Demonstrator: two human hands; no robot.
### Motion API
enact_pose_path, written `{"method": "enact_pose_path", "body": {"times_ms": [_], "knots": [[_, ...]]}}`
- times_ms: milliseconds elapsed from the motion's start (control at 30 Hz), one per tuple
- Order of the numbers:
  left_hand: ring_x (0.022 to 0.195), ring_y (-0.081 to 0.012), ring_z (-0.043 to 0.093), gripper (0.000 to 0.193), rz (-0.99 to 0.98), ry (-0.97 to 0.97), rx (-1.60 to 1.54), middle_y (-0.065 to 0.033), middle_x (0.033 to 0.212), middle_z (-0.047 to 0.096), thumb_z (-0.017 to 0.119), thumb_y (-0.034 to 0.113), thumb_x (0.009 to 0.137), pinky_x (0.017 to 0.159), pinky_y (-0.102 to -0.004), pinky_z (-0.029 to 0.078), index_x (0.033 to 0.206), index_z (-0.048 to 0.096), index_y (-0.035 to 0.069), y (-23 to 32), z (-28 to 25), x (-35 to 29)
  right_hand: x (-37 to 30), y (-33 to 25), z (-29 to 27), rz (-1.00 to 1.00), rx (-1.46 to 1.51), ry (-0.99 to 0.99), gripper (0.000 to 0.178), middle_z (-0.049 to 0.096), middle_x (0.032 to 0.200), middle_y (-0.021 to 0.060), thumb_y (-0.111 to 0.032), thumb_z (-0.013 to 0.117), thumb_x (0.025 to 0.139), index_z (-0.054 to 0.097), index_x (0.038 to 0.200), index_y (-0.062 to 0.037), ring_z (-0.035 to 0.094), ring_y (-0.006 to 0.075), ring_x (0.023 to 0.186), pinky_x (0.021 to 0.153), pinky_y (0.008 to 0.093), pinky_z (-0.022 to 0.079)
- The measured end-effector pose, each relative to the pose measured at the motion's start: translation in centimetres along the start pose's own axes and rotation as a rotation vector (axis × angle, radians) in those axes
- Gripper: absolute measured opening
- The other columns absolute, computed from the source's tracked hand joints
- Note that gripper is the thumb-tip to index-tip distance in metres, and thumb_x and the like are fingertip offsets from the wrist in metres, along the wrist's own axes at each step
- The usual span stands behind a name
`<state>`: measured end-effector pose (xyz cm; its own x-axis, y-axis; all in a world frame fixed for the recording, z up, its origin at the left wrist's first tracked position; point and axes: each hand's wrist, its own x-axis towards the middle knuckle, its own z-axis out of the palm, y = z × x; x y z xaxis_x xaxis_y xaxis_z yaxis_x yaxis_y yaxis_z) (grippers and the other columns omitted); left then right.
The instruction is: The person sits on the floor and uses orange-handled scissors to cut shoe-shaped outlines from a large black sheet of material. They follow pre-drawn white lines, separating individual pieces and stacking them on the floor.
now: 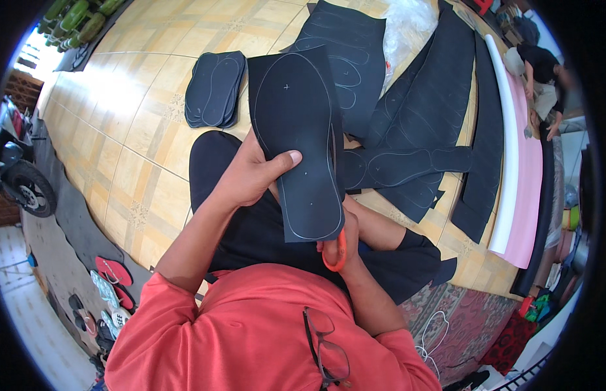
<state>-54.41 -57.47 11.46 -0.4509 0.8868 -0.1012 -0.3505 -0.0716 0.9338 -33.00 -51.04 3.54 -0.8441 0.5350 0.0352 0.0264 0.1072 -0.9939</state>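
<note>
My left hand grips a black foam sheet, thumb flat on its face and fingers behind. A pale sole-shaped outline with small marks is drawn on the sheet, which is tilted up over my lap. At the sheet's lower right edge, my right hand is closed around orange-handled scissors. The sheet hides their blades and most of my right fingers. Beyond my knee, a stack of black sole-marked pieces lies on the tiles.
Large black sheets with drawn outlines spread ahead and right, beside white and pink rolls. Clear plastic lies at the back. Another person sits far right. Sandals and a motorbike are left. Glasses hang from my shirt.
</note>
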Motion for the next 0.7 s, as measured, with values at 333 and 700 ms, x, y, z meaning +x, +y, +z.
{"method": "enact_pose_path", "body": {"times_ms": [333, 700], "knots": [[0.113, -0.0182, 0.056, 0.059, -0.089, 0.057, -0.116, -0.0107, 0.124, 0.054, 0.06, 0.0, 0.087, 0.096, -0.0333, 0.048, 0.139, 0.034, 0.001, -2.2, 1.2, -1.5, 1.4, -1.1, 0.8, 0.191, 0.202, 0.05, 0.014, 0.069, 0.09, 0.0042, -0.005, 0.061, 0.091, 0.065, 0.102, 0.0015, 0.066, 0.0101, 0.077, 0.063, 0.0226, 0.053], [0.114, -0.0173, 0.054, 0.051, 0.067, 0.179, 0.118, -0.0125, 0.124, 0.056, 0.061, 0.011, 0.094, 0.098, -0.0324, 0.045, 0.138, 0.038, 0.0, -2.2, -0.1, -1.0, 2.1, 0.5, 1.3, 0.116, 0.057, 0.162, 0.029, 0.067, 0.079, 0.0162, -0.024, 0.052, 0.097, 0.062, 0.098, 0.0032, 0.066, 0.0308, 0.072, 0.067, 0.0395, 0.051]]}}
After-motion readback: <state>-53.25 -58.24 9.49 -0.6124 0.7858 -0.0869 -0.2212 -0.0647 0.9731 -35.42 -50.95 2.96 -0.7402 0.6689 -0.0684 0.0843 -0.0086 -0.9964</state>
